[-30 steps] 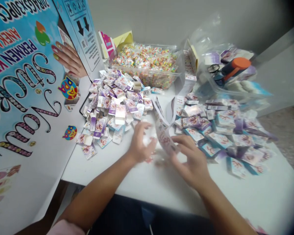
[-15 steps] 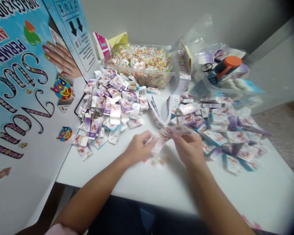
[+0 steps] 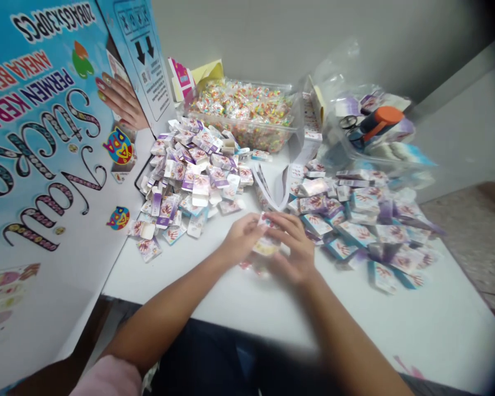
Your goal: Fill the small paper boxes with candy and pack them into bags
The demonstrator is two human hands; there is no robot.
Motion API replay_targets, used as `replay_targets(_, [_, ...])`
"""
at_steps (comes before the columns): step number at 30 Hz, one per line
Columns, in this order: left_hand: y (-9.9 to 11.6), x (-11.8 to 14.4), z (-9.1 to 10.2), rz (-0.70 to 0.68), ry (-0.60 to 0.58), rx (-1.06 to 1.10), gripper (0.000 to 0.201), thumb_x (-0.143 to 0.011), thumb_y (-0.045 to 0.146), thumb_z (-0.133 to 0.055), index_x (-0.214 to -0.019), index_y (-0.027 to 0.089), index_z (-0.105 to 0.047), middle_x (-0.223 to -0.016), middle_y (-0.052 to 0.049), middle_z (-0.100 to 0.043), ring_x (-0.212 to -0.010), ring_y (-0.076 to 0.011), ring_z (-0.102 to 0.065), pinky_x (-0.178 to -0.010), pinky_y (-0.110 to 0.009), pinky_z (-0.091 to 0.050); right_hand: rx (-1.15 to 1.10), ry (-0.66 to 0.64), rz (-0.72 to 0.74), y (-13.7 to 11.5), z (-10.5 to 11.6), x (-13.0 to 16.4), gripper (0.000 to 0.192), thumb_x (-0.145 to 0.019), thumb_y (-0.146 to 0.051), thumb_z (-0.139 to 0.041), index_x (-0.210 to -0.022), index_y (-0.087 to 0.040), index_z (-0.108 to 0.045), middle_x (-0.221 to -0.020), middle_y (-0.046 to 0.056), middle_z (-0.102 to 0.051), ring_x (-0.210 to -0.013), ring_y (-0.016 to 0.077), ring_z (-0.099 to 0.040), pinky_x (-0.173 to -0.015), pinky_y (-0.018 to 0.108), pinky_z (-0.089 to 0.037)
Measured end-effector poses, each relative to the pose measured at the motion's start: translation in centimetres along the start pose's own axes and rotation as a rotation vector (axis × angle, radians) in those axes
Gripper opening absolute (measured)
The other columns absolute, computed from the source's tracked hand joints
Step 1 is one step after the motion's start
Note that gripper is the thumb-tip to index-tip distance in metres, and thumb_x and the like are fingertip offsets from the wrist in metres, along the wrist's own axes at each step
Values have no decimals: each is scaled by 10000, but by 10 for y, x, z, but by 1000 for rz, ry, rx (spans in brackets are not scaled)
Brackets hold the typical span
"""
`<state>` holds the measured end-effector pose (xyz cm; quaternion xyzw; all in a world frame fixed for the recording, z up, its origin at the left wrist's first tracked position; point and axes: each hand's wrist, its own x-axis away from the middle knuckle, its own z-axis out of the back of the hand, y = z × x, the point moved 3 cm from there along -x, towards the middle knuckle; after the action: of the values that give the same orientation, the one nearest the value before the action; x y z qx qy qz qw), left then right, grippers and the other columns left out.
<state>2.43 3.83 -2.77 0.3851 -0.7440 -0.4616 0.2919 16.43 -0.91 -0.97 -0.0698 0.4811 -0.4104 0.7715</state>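
My left hand (image 3: 242,240) pinches the left side of a small printed sheet (image 3: 266,246), possibly a nail sticker sheet, which appears bent over. From the other side my right hand (image 3: 296,247) grips it, with fingers bent across its upper part and the thumb lower down. Motion smears the print and the right fingers. Just under the hands, a small clear bag of coloured candies (image 3: 251,269) lies on the white table (image 3: 231,300), partly covered by them. Beyond the hands stands a curved stack of paper sheets (image 3: 268,190).
Small boxes (image 3: 200,187), several open, form a heap at left. More little boxes (image 3: 358,231) spread at right. A clear tub (image 3: 251,124) of candy bags stands behind. An orange-capped tool (image 3: 381,121) rests in a right-hand tray. A large printed carton (image 3: 66,187) borders the left.
The sheet, stretched out between my hands before, is now drawn together and more upright. My right hand has moved left, closer to my left hand. The view has shifted slightly.
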Motion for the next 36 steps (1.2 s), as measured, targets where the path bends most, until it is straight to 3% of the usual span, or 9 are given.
replay_targets(5, [1, 0, -4, -91, -19, -167, 361, -880, 478, -626, -987, 132, -638, -840, -36, -651, -741, -139, -600, -695, -240, -455, -13, 189, -95, 11, -1, 8, 431, -819, -301, -581, -1239, -209, -606, -1108, 133, -691, -973, 299, -668, -810, 482, -533])
replay_targets(9, [1, -1, -6, -123, -35, -195, 336, -899, 455, -609, -987, 132, -637, -853, -43, -654, -780, -151, -606, -736, -252, -465, 29, 173, -198, 22, -1, 9, 292, -855, -308, -568, -1106, -188, -656, -872, 76, -702, -714, 216, -649, -668, 371, -522])
replay_targets(16, [-2, -2, -2, -168, 36, -329, 320, -930, 448, -549, -950, 145, -651, -866, -44, -651, -800, -160, -595, -729, -244, -467, 57, 104, -301, 27, 0, 6, 239, -907, -363, -519, -852, -204, -689, -633, 16, -654, -536, 174, -593, -556, 315, -478])
replay_targets(25, [3, -3, 2, -199, 86, -380, 267, -921, 396, -555, -924, 143, -641, -863, -47, -659, -821, -166, -611, -756, -252, -485, 47, 100, -327, 28, -7, 5, 230, -918, -359, -545, -841, -196, -688, -631, 2, -641, -540, 149, -573, -554, 288, -450])
replay_targets(31, [-14, -3, -1, -62, 63, -297, 226, -879, 362, -616, -939, 145, -600, -751, -14, -612, -610, -110, -562, -560, -214, -455, -163, 376, -733, 42, -8, 13, 328, -922, -495, -547, -817, -190, -608, -547, -52, -511, -448, 110, -441, -434, 235, -359])
replay_targets(36, [-17, -4, -1, -60, 19, -255, 186, -901, 300, -580, -962, 129, -619, -760, -44, -646, -665, -125, -595, -554, -201, -434, -281, 406, -777, 46, -8, 11, 313, -839, -491, -678, -859, -182, -631, -644, -22, -598, -527, 115, -522, -487, 230, -420])
